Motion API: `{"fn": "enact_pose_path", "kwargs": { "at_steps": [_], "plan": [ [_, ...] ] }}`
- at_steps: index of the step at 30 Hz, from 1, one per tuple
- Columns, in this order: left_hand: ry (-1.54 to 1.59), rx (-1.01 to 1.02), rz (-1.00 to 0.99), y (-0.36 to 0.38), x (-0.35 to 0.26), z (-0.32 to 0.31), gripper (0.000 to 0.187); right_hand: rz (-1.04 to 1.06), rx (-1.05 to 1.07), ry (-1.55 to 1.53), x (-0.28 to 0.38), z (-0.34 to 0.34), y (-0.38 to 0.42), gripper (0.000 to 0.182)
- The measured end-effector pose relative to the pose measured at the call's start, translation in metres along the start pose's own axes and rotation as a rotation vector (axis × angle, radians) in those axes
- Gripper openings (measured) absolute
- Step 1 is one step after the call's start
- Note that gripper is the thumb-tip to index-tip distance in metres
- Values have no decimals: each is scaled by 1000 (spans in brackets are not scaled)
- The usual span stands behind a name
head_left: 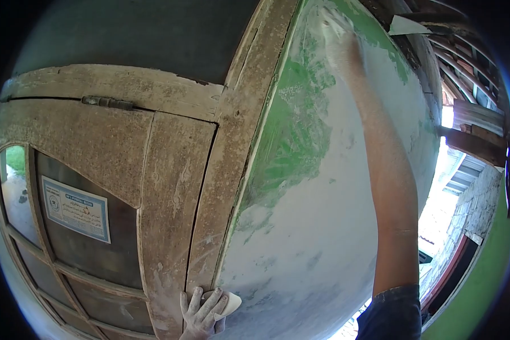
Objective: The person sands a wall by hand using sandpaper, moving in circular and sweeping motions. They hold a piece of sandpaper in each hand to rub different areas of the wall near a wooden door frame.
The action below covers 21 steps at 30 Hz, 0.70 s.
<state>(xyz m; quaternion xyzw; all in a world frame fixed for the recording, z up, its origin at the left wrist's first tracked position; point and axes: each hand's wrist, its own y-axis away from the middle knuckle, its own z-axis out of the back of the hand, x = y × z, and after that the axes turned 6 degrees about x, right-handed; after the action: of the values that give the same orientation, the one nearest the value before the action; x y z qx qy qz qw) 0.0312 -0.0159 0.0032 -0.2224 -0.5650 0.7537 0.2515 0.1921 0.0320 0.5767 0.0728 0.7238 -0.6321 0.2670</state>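
Observation:
My right arm reaches up along a wall (306, 226) patched with white filler over green paint. High on that wall, my right hand (341, 39) is coated in white dust and presses against the surface. Its fingers look closed, but what they hold, if anything, blends into the white. Low down, my left hand (201, 314), also dusty, rests against the wooden door frame (241, 141) where it meets the wall. A smooth white flat piece (229, 305) sticks out from under its fingers; its exact kind is not clear.
A weathered wooden door (170, 170) with glass panes stands at the left, bearing a paper notice (76, 208) and a metal bolt (107, 102). Above it is a dark panel (136, 34). Roof timbers (464, 68) and a pale brick wall (464, 209) show on the right.

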Motion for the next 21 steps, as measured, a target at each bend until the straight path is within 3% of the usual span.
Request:
{"fn": "enact_pose_path", "kwargs": {
  "at_steps": [3,5,8,11,16,18,19,21],
  "plan": [
    [23,-27,6,-1,0,0,31,11,75,-96,40,0,16,36],
    [25,-13,17,-3,-1,2,29,262,119,-139,52,3,25,33],
    [29,-30,23,-3,-2,0,28,281,73,-52,9,-3,4,33],
    [20,-28,21,-3,-2,0,27,3,13,98,-53,2,-28,34],
    [13,-4,23,-4,-2,3,28,-273,-28,343,-16,-1,-38,35],
    [12,3,23,-5,-3,3,29,-19,154,228,5,-5,-37,35],
    [5,-9,19,-5,-3,2,29,-16,151,223,10,-7,-32,35],
    [-9,-18,17,-4,-3,2,29,395,-93,253,14,-15,-20,36]
  ]
}}
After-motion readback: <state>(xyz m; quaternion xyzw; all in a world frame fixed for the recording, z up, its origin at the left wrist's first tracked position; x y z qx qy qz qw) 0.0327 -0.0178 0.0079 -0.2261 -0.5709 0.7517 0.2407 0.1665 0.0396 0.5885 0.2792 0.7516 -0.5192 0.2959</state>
